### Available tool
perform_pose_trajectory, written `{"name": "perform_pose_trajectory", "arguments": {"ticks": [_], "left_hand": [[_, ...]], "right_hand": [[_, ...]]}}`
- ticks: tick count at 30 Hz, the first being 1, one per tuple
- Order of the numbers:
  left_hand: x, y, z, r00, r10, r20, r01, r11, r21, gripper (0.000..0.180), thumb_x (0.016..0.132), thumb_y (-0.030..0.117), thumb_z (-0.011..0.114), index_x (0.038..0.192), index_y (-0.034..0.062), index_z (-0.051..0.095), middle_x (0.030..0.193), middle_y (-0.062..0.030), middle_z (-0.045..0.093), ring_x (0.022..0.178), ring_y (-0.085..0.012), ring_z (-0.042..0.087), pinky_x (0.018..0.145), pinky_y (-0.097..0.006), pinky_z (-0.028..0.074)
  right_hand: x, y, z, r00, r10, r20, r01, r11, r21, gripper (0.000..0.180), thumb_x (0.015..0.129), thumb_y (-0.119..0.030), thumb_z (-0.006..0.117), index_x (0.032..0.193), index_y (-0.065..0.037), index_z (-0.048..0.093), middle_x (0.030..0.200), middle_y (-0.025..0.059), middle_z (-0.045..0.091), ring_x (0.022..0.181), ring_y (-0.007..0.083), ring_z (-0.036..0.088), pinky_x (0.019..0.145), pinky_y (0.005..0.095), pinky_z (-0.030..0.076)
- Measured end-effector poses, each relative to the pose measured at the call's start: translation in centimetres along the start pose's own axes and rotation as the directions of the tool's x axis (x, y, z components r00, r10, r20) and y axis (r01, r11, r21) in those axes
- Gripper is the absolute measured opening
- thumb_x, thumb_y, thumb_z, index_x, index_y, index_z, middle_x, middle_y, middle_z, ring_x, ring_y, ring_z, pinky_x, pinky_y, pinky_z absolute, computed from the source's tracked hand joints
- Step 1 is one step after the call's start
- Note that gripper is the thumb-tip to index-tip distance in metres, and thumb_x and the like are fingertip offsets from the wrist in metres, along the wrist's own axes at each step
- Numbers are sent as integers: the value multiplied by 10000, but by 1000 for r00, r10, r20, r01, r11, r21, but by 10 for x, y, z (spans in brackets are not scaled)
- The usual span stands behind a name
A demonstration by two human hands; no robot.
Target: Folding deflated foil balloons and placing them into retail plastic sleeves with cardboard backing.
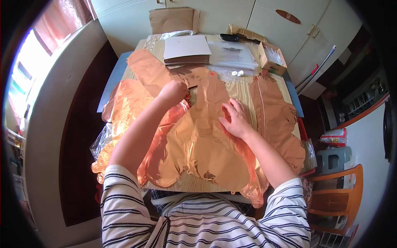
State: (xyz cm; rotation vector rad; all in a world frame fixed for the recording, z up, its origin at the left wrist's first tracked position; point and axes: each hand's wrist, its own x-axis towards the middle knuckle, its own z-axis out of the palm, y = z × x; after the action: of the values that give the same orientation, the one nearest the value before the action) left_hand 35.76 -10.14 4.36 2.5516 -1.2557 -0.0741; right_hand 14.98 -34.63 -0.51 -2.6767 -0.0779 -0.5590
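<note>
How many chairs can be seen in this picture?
1: an orange wooden chair stands at the right of the table, behind the person's right arm. Others may be hidden outside the dark rim of the picture.

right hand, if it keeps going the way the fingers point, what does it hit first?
The right hand lies flat on the rose-gold foil balloon, fingers pointing toward the far table edge. Likely first: the small white bits, then the clear plastic bags. Depth is uncertain.

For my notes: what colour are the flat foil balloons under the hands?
Shiny rose-gold, a coppery orange, on the foil balloons; the head view shows it.
</note>
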Motion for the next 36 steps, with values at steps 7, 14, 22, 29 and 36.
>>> {"name": "perform_pose_trajectory", "arguments": {"ticks": [7,14,22,29,36], "left_hand": [[-3,2,-36,937,-329,119,339,775,-533,258,850,259,767,903,7,775,721,-65,696,628,-145,613,608,-340,522],[-3,-10,-26,979,-193,-70,154,916,-370,219,861,250,757,975,66,789,813,-132,736,720,-220,699,680,-369,546],[-15,0,0,938,87,-335,-144,978,-149,66,858,118,666,916,86,668,905,-105,698,851,-345,682,742,-458,532],[-27,7,6,905,325,-275,-307,946,106,144,813,61,662,930,91,740,993,-82,687,916,-285,669,810,-394,550],[-9,-14,6,978,6,-210,-42,985,-165,180,779,183,778,879,36,747,901,-133,708,811,-308,691,734,-396,556]], "right_hand": [[9,-13,-11,998,59,-8,-59,998,38,509,851,-351,735,1257,-65,628,1408,228,497,1328,413,436,1151,479,312],[85,-41,11,992,-118,38,106,964,244,249,890,-227,693,1052,-39,718,1139,130,652,1123,338,602,958,431,496],[132,-49,61,990,-91,110,78,990,122,284,883,-167,636,1153,-126,710,1166,163,644,1060,364,642,958,444,515],[140,-28,71,992,-75,98,57,983,177,248,890,-144,616,1101,-107,741,1195,161,649,1066,347,651,939,430,527],[132,-23,61,1000,-8,-21,15,938,345,181,884,-122,632,1003,-85,763,1021,140,683,994,327,673,890,407,542]]}}
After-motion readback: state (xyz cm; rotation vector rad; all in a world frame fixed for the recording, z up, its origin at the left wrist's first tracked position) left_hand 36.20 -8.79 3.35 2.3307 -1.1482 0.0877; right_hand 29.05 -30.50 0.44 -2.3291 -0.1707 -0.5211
